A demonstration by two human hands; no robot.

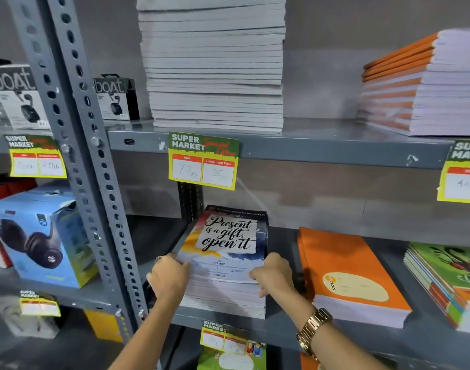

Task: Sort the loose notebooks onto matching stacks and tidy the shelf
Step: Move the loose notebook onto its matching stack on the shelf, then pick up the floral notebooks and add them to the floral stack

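A stack of notebooks [226, 252] lies on the middle grey shelf [282, 332]; its top cover reads "Present is a gift, open it". My left hand [169, 276] grips the stack's front left corner. On the front right corner sits my right hand [275, 273], fingers curled over the edge, a gold watch on its wrist. To the right lie an orange notebook stack [346, 273] and a green mixed-colour stack [447, 279]. On the upper shelf stand a tall white-edged stack [215, 62] and an orange-spined stack [421, 84].
A perforated grey upright [95, 182] stands just left of my hands. Beyond it are boxed earbuds [116, 98] and a blue headphone box [41, 236]. Yellow-green price tags [203, 160] hang from the shelf edges. More notebooks [231, 359] show on the shelf below.
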